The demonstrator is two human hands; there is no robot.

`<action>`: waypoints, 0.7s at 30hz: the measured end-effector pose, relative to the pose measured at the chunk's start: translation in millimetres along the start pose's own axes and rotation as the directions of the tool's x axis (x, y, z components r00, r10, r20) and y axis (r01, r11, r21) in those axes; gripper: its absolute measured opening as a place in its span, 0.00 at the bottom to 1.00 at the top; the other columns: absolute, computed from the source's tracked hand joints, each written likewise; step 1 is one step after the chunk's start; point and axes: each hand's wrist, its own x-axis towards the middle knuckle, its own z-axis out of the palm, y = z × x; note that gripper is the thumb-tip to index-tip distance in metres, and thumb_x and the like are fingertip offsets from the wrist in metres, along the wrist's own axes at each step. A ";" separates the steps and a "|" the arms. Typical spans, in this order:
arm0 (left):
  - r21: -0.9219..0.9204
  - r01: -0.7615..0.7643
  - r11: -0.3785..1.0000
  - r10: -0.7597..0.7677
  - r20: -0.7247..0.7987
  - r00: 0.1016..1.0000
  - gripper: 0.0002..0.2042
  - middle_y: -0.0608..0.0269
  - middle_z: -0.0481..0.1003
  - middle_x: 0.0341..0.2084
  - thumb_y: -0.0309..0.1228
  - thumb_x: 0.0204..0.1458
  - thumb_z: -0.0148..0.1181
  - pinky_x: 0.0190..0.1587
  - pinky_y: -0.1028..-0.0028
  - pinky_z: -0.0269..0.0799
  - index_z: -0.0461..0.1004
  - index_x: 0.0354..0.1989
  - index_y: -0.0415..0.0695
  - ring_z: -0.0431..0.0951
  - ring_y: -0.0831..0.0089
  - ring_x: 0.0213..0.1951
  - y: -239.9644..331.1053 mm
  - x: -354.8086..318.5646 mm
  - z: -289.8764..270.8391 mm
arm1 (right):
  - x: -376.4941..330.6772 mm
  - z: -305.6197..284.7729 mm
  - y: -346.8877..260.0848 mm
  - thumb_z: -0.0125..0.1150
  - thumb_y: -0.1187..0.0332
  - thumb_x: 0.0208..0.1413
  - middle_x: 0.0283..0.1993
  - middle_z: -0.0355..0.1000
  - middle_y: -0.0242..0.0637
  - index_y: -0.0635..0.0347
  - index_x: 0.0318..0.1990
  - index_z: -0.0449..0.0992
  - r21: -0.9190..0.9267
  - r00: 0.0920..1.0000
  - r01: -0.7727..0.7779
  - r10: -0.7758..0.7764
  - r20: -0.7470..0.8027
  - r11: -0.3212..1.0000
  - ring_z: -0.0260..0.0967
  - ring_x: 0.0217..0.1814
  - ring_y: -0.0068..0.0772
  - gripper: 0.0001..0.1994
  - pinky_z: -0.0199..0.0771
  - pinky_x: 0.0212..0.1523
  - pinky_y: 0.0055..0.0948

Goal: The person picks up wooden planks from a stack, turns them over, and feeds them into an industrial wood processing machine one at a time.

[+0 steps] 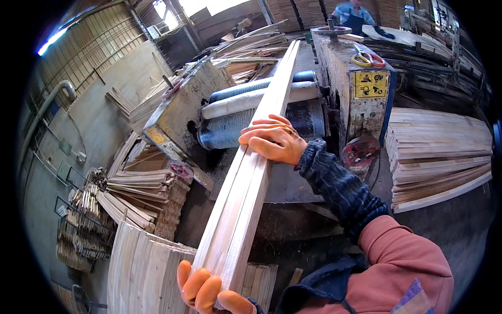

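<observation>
A long bundle of pale wooden strips (pixel 236 209) slants away from me, its far part lying over the rollers of a machine. My left hand (pixel 206 290), in an orange rubber glove, is wrapped around the near end of the bundle. Midway along, my gloved right hand (pixel 277 141) grips the strips from above, just in front of the rollers. Under the wood are a dark ribbed roller (pixel 222 131), a whitish roller (pixel 226 108) and a blue-black roller (pixel 228 93) behind it. The undersides of the strips are hidden.
Machine housings (pixel 361 118) flank the rollers, with a handwheel (pixel 332 31) and scissors (pixel 368 59) on the right one. Stacked boards stand right (pixel 436 152) and near left (pixel 138 267). More strips (pixel 141 191) are piled left. A person (pixel 356 18) works at the far right.
</observation>
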 end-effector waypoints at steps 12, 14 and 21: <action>-0.014 0.007 1.000 -0.007 -0.007 1.000 0.14 0.55 0.75 0.35 0.40 0.70 0.49 0.63 0.50 0.71 0.75 0.40 0.43 0.77 0.60 0.39 1.9 -0.2 -1.6 | -13.9 9.6 2.1 0.69 0.65 0.62 0.63 0.78 0.27 0.29 0.59 0.76 0.011 0.998 -0.050 0.049 0.048 0.999 0.68 0.72 0.35 0.20 0.59 0.76 0.48; -0.010 0.005 1.000 -0.005 -0.008 1.000 0.14 0.56 0.75 0.35 0.40 0.70 0.49 0.63 0.50 0.71 0.75 0.39 0.43 0.77 0.60 0.39 0.3 -0.6 -3.4 | -12.6 11.3 1.0 0.69 0.66 0.61 0.63 0.78 0.27 0.29 0.60 0.75 0.019 0.995 -0.071 0.070 0.077 0.997 0.68 0.71 0.35 0.21 0.59 0.76 0.48; -0.005 0.016 1.000 -0.016 -0.049 0.999 0.15 0.56 0.76 0.33 0.41 0.69 0.50 0.61 0.50 0.72 0.75 0.37 0.43 0.77 0.60 0.37 0.1 -0.2 -7.0 | -14.1 20.7 -8.5 0.71 0.68 0.60 0.63 0.77 0.28 0.33 0.60 0.74 -0.028 0.998 -0.063 0.063 -0.020 0.998 0.70 0.69 0.37 0.22 0.62 0.74 0.53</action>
